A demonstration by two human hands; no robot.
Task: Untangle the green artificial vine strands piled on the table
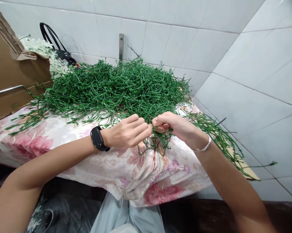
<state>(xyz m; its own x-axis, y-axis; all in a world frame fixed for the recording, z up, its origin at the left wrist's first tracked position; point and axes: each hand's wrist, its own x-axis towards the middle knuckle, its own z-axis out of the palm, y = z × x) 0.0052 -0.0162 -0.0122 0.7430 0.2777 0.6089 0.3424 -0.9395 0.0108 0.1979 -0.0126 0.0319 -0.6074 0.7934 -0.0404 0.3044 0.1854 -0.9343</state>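
Observation:
A big tangled heap of green artificial flower stems (126, 84) lies on a table with a flowered cloth (87, 168). At the near edge of the heap my two hands meet with their fingertips almost touching. My left hand (128, 131), with a black band on its wrist, is closed in a pinch; its fingertips hide what they hold. My right hand (175, 126), wearing a silvery bracelet, is curled around a green stem. More green stems (164, 140) hang below the fingers over the cloth.
At the left stands an open cardboard box (12, 71). White artificial flowers (56, 64) and a dark bag with handles (65, 56) are behind it. Loose stems (216, 132) spread along the right table edge. Tiled walls (160, 38) close off the back and right.

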